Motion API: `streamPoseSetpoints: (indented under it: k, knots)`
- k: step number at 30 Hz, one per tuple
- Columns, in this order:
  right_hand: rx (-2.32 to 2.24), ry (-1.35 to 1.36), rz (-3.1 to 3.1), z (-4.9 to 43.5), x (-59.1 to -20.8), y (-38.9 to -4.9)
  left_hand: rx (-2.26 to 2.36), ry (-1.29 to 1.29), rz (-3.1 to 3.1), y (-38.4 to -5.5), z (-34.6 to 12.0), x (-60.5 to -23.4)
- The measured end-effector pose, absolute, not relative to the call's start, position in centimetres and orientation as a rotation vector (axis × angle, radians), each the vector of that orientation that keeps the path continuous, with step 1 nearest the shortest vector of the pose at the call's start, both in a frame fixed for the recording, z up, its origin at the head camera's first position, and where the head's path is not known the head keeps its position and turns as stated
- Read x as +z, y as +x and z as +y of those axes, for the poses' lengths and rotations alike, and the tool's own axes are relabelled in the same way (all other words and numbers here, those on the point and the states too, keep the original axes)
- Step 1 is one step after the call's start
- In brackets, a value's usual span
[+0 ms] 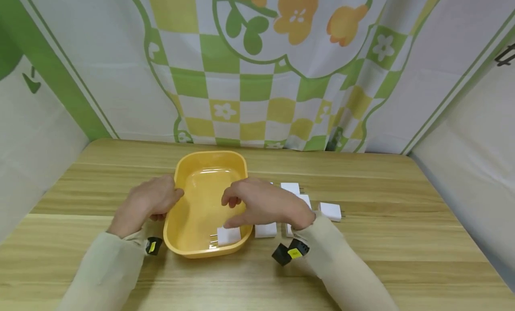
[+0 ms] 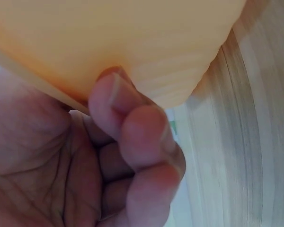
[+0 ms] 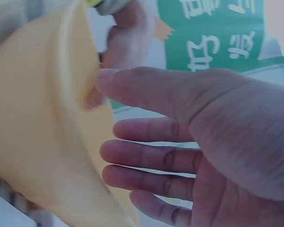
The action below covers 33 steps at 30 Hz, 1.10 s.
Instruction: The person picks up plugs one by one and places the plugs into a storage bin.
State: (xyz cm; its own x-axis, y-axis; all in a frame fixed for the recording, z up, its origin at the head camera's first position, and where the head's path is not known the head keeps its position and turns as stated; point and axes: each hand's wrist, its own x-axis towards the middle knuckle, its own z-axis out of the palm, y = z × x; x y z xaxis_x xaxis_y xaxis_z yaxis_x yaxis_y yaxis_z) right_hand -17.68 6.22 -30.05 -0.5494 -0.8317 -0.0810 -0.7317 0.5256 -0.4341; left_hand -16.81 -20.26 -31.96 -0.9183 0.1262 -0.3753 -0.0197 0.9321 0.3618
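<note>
A yellow plastic tray (image 1: 203, 199) with raised walls stands on the table. My left hand (image 1: 149, 198) pinches its left rim, thumb over the edge and curled fingers against the outer wall (image 2: 170, 42), as the left wrist view shows. Over the tray's right side hovers my right hand (image 1: 263, 203), holding nothing; its thumb and fingers (image 3: 146, 151) are spread apart in the right wrist view. Below the right thumb, a white charger plug (image 1: 229, 236) lies in the tray's front right corner, prongs pointing left.
Several more white charger plugs, such as one (image 1: 265, 230) beside the tray and one (image 1: 330, 211) farther right, lie on the wooden table (image 1: 402, 239). The right forearm partly hides some. A patterned curtain (image 1: 257, 92) hangs behind the table's back edge.
</note>
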Motion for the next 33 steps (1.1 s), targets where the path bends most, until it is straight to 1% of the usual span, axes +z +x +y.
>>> streamPoseSetpoints:
  k: [8, 16, 19, 25, 33]
  knots:
    - [-0.599, -1.269, 2.584, 8.4, -28.8, -18.5, 0.511, 0.071, 2.688, -16.7, -20.2, -31.8]
    - [-0.698, -1.189, 2.687, 11.7, -28.2, -20.4, 0.505, 0.061, 2.680, -16.8, -20.3, -31.8]
    - [-0.679, -1.127, 2.745, 12.9, -28.4, -21.1, 0.501, 0.058, 2.678, -16.8, -20.4, -31.9]
    - [-0.552, -0.885, 2.782, 14.3, -29.2, -22.3, 0.516, 0.046, 2.674, -16.8, -20.4, -32.0]
    - [-0.426, -0.773, 2.759, 15.0, -30.6, -23.4, 0.522, 0.061, 2.685, -16.9, -20.4, -32.0]
